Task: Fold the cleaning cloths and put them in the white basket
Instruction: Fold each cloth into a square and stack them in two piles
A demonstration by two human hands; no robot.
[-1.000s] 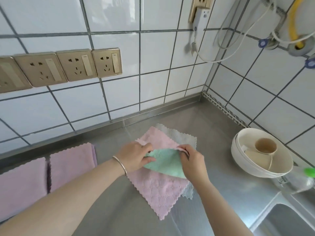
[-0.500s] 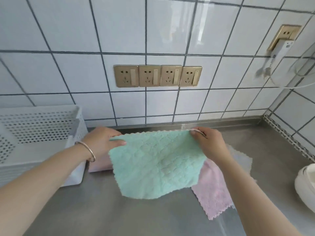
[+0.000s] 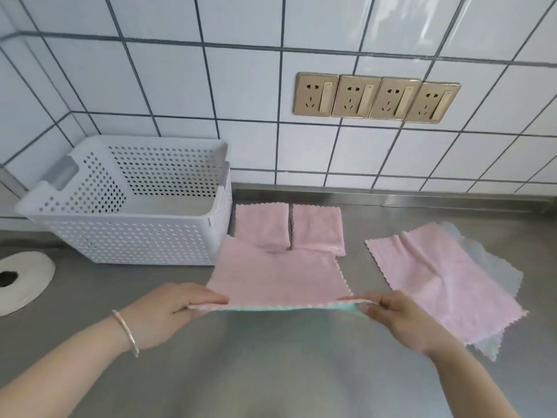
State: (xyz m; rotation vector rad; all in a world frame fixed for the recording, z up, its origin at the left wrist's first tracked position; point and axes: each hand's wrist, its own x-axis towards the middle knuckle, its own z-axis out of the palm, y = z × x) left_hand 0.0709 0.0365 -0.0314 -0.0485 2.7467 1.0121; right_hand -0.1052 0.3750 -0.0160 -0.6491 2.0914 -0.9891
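- left hand (image 3: 164,312) pinches the near left corner of a cloth (image 3: 277,279), thumb on top, fingers curled beneath and mostly hidden.
- right hand (image 3: 401,319) pinches the near right corner the same way.
- the cloth is stretched between them, pink face up, green underside showing only along the near edge; its far edge covers the near edges of two folded pink cloths (image 3: 289,229).
- white basket (image 3: 132,236) sits just left of those; its floor is partly hidden by the front wall.
- loose pink cloth (image 3: 437,282) lies to the right, on a pale cloth (image 3: 488,339) that is mostly covered.
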